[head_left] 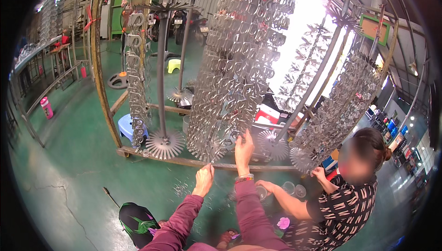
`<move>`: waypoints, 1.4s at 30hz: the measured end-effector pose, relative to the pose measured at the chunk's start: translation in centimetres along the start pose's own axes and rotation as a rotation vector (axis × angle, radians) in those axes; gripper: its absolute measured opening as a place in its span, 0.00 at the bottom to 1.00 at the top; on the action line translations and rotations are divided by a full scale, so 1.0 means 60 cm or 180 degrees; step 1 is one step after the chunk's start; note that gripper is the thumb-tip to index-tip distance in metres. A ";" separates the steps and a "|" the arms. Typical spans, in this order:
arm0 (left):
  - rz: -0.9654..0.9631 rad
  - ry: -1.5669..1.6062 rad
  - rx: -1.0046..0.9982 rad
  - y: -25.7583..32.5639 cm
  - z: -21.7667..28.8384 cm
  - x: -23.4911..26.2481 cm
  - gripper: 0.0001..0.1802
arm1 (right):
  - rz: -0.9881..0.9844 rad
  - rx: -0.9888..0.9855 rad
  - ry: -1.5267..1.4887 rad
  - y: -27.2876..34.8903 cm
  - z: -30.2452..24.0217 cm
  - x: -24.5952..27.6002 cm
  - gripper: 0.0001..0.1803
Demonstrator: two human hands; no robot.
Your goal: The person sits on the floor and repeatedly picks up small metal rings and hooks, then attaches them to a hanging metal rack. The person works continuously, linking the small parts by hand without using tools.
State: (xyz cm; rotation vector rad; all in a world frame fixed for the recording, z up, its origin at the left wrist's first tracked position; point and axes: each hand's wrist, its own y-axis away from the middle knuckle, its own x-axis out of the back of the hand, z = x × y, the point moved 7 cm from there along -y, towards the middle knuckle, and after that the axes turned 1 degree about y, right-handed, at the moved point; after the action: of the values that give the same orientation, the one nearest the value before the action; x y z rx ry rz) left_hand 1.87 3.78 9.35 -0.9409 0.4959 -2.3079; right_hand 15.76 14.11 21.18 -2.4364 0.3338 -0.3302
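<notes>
In front of me hangs a tall column of small shiny metal pieces (230, 67), bent like hooks or clips and strung in tiers around a post. My right hand (244, 152) is raised to the column's lower edge, its fingers pinched at the lowest pieces; what they grip is too small to tell. Lower and to the left, my left hand (203, 180) is closed just beneath the slotted metal disc (209, 152) at the column's foot. Whatever its fingers hold is hidden. Loose metal bits (182, 188) are scattered on the floor below.
A metal frame (212, 164) carries the columns, including a bare post with a slotted disc (165, 145). At right a co-worker (340, 200) reaches toward another loaded column (340, 99). Clear cups (288, 187) are beside them. A blue stool (132, 126) stands behind the frame.
</notes>
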 end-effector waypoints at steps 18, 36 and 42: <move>0.0060 -0.0471 -0.0131 0.095 0.031 0.110 0.09 | 0.0057 0.0553 0.0420 -0.023 0.001 0.009 0.23; 0.0316 -0.0120 -0.0205 0.003 0.056 0.000 0.08 | -0.0288 0.0103 -0.0166 -0.020 -0.025 0.026 0.21; 0.0334 0.0198 -0.0028 -0.015 0.049 -0.012 0.09 | -0.0673 0.0116 -0.0744 0.021 -0.059 0.018 0.21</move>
State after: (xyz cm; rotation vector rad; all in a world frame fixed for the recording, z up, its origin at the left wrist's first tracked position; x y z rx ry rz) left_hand 4.05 4.58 11.49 -0.8296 0.5682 -2.2474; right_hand 15.44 10.78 23.21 -2.4468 -0.0316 -0.1373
